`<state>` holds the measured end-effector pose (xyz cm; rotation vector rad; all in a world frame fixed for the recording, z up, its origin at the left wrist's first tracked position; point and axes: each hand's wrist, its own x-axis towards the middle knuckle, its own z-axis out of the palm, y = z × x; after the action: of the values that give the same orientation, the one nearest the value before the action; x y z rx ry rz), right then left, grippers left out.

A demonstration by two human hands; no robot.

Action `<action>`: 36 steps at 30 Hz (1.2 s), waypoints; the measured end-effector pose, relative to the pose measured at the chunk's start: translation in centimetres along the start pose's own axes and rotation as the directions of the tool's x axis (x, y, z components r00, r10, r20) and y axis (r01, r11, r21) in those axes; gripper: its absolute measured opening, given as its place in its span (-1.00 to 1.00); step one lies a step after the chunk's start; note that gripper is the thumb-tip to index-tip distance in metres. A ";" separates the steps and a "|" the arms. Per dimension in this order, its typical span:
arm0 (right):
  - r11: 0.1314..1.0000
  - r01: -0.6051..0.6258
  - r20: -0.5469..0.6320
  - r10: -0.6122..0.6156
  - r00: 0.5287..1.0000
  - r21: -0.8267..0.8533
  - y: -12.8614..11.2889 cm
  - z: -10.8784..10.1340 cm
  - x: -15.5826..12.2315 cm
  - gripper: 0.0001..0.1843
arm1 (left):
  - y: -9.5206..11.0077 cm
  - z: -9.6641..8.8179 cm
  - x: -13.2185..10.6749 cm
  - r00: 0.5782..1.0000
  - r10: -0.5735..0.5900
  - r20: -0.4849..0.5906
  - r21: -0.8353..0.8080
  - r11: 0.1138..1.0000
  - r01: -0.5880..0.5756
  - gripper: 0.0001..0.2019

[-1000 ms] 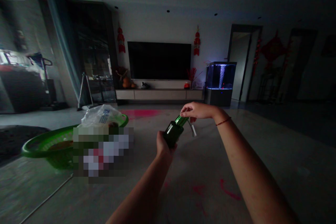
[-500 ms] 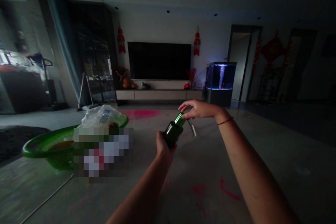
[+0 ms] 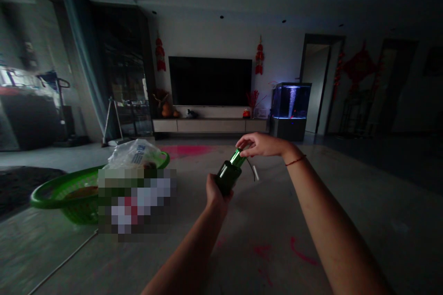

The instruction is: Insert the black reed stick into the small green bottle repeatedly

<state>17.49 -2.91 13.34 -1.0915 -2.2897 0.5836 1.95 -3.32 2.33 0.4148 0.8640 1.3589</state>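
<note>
A dark green bottle (image 3: 229,177) with a shiny green cap (image 3: 237,157) is held tilted, its top leaning right and away from me. My left hand (image 3: 218,193) is wrapped round the lower body of the bottle. From above and to the right, my right hand (image 3: 261,143) has its bent fingers and thumb on the upper end of the cap. The cap sits at the bottle's neck; whether it is loose or fastened I cannot tell. Just beyond the bottle, a short white stick-like piece (image 3: 256,173) lies beside a thin dark line on the surface.
On the left stands a green plastic basket (image 3: 48,200) with a clear plastic bag (image 3: 133,153) in it. A blurred-out patch covers something beside it. A thin cord (image 3: 65,260) runs toward the front. Pink stains (image 3: 302,253) mark the pale surface. Farther back are a TV and a lit fish tank (image 3: 292,101).
Almost nothing differs. Both hands keep their places on the bottle and cap, and the view has shifted very slightly.
</note>
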 end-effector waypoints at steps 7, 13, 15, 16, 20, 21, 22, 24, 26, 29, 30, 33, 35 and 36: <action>0.998 0.064 0.021 -0.064 0.998 -0.014 -0.4 -0.1 -0.3 -0.62 | 0.0 -0.1 0.1 1.000 -0.007 0.012 -0.011 1.000 0.007 -0.73; 0.999 0.045 0.004 -0.046 0.999 0.006 0.0 0.0 0.0 -0.60 | 0.1 -0.1 0.0 1.000 -0.009 0.014 0.003 1.000 0.009 -0.74; 1.000 0.007 -0.021 -0.007 1.000 0.000 0.0 0.1 0.1 -0.62 | 0.1 -0.1 0.0 1.000 -0.007 0.016 0.004 1.000 0.007 -0.75; 1.000 -0.019 -0.023 0.019 1.000 0.000 0.1 0.1 0.2 -0.63 | 0.1 -0.1 -0.1 1.000 -0.004 0.014 0.003 1.000 0.004 -0.75; 0.994 -0.108 0.032 0.107 0.994 0.025 0.2 0.4 0.4 -0.67 | 0.2 0.0 -0.3 1.000 -0.006 0.006 0.002 1.000 0.006 -0.76; 0.992 -0.124 0.042 0.123 0.992 0.031 0.2 0.4 0.5 -0.67 | 0.2 0.1 -0.3 1.000 -0.009 0.008 0.003 1.000 0.009 -0.76; 0.990 -0.137 0.043 0.135 0.990 0.033 0.2 0.5 0.5 -0.68 | 0.2 0.1 -0.3 1.000 -0.011 0.009 0.005 1.000 0.011 -0.75; 0.988 -0.149 0.030 0.148 0.989 0.030 0.2 0.6 0.6 -0.68 | 0.2 0.1 -0.3 1.000 -0.006 0.013 0.006 1.000 0.006 -0.74; 0.990 -0.140 0.017 0.139 0.990 0.026 0.2 0.6 0.6 -0.67 | 0.1 0.1 -0.3 1.000 -0.003 0.015 0.007 1.000 0.002 -0.75; 0.994 -0.103 0.009 0.103 0.995 0.037 0.2 0.6 0.7 -0.65 | 0.1 0.0 -0.2 1.000 -0.002 0.016 -0.006 1.000 0.002 -0.76; 0.996 -0.085 0.012 0.085 0.996 0.041 0.2 0.6 0.7 -0.64 | 0.1 0.0 -0.2 1.000 -0.002 0.013 -0.014 1.000 0.002 -0.76; 1.000 -0.013 0.018 0.013 1.000 0.020 0.3 0.5 0.6 -0.66 | 0.1 0.0 -0.2 1.000 0.001 0.006 -0.027 1.000 -0.001 -0.77; 0.999 0.038 0.016 -0.038 0.999 -0.022 0.2 0.4 0.5 -0.68 | 0.1 0.0 -0.2 1.000 -0.004 0.005 -0.024 1.000 0.004 -0.77; 0.997 0.061 0.017 -0.060 0.998 -0.040 0.2 0.3 0.4 -0.68 | 0.2 0.0 -0.2 1.000 -0.007 0.004 -0.022 1.000 0.007 -0.77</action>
<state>17.19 -2.56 13.12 -1.0361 -2.3485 0.5255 1.87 -3.46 2.51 0.3969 0.8461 1.3595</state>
